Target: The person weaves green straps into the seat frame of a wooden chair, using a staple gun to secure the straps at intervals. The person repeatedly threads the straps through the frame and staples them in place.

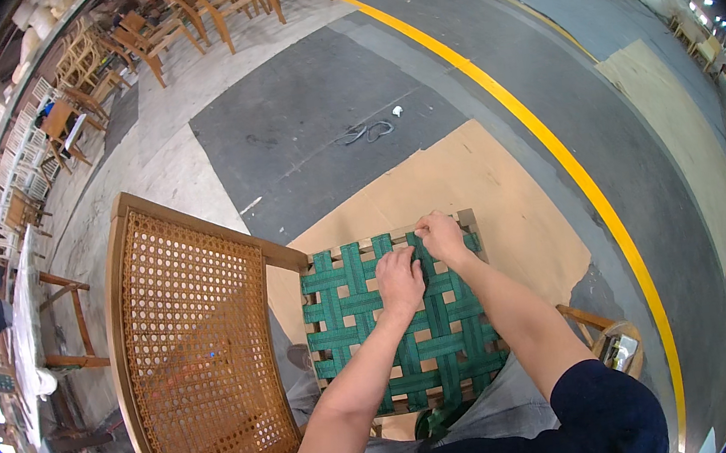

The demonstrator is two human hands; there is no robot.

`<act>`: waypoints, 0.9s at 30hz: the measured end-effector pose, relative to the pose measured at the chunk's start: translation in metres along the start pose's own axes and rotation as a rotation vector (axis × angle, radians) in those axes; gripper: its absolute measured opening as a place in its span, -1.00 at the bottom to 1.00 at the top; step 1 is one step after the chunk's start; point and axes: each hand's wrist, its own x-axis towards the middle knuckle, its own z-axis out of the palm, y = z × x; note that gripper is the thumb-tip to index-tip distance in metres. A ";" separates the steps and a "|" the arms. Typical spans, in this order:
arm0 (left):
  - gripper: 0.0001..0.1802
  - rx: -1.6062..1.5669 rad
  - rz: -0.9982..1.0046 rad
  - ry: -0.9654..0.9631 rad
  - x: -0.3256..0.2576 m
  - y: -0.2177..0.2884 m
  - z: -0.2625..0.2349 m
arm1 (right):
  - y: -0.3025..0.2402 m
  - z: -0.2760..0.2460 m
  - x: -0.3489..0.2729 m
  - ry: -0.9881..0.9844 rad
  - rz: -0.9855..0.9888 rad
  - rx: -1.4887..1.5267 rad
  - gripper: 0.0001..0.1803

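Note:
A wooden chair stands before me, its seat frame crossed by woven green webbing in an over-and-under pattern. To the left rises its backrest of woven cane in a brown wood frame. My left hand lies on the webbing near the far rail, fingers extended and pressed to the straps. Just right of it, my right hand is bent over the far rail, fingertips pinched at the end of a green webbing strap. Its fingertips are partly hidden. A loose bunch of green webbing hangs below the near edge of the seat.
Brown cardboard and a dark mat cover the floor beyond the chair. Scissors lie on the mat. A round stool with small items stands at my right. A yellow floor line curves past; wooden chairs stand far left.

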 end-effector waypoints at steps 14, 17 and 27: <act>-0.32 0.328 0.069 -0.194 0.012 -0.015 0.021 | -0.005 0.002 0.023 -0.046 -0.016 0.008 -0.81; -0.32 0.330 0.059 -0.202 0.010 -0.015 0.020 | 0.012 -0.012 0.019 -0.119 0.170 0.373 -0.77; -0.31 0.385 0.009 -0.303 0.009 -0.015 0.019 | 0.228 -0.228 -0.270 0.586 0.667 -0.180 -0.68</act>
